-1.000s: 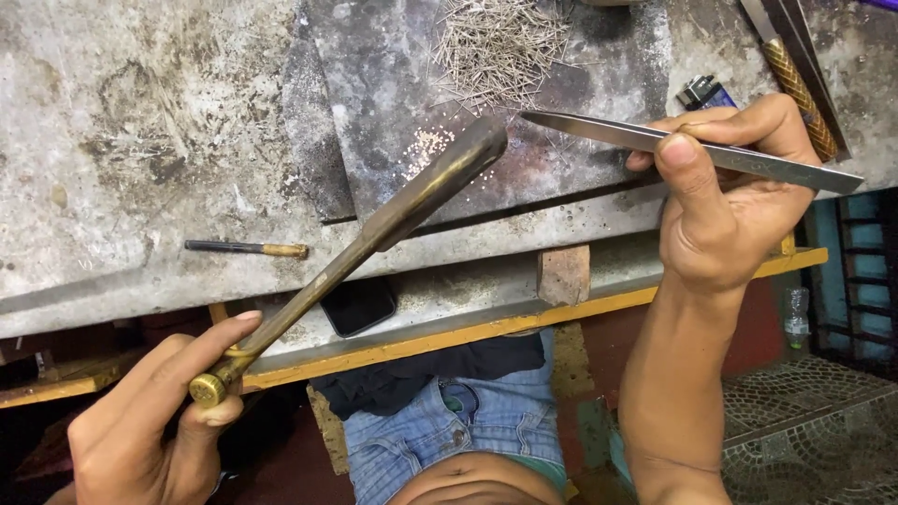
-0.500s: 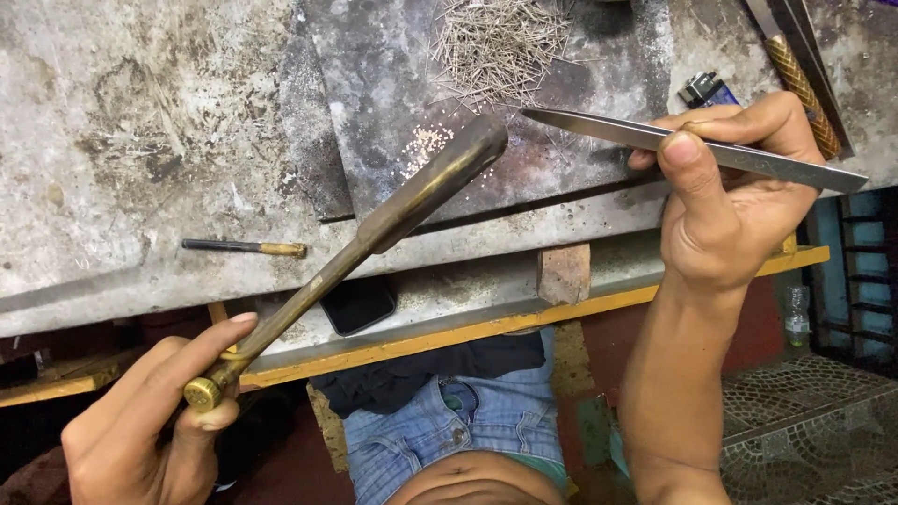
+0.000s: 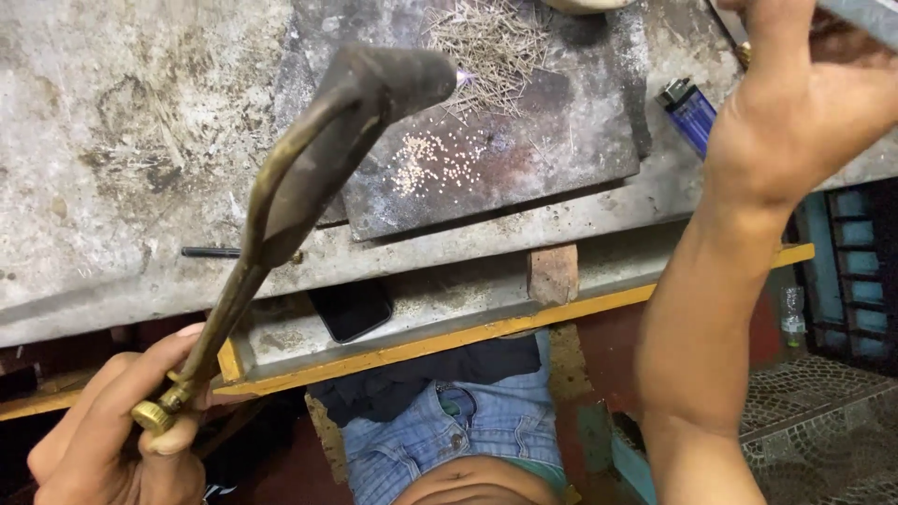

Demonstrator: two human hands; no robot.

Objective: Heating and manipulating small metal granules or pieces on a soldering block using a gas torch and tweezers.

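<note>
Since the earlier frame, the torch point(image 3: 309, 178) has swung upward and nearer the camera, and a small flame now shows at its nozzle; the right hand point(image 3: 804, 103) has lifted toward the top edge, and the flat metal strip it held is almost out of view.

Low at the near edge, the left hand point(image 3: 122, 440) is clenched around the thin stem, thumb by the round brass knob point(image 3: 152, 415), probably so the valve stays within reach. From there the dark, tarnished brass tube rises, bends and widens into a blackened head that points away from the hand at the dark slab point(image 3: 524, 150) on the desk point(image 3: 112, 168). Beyond the nozzle lies a heap of fine wire bits point(image 3: 496, 42); nearer, under the head, sits a patch of tiny pale beads point(image 3: 435, 161), seemingly kept on the slab to take the heat.

Only the wrist and heel of the right hand show; whether its fingers are gripping anything I cannot tell. Just left of that wrist rests a blue lighter point(image 3: 690, 112). Below the torch stem, a thin dark tool point(image 3: 224, 252) lies flat.
</note>
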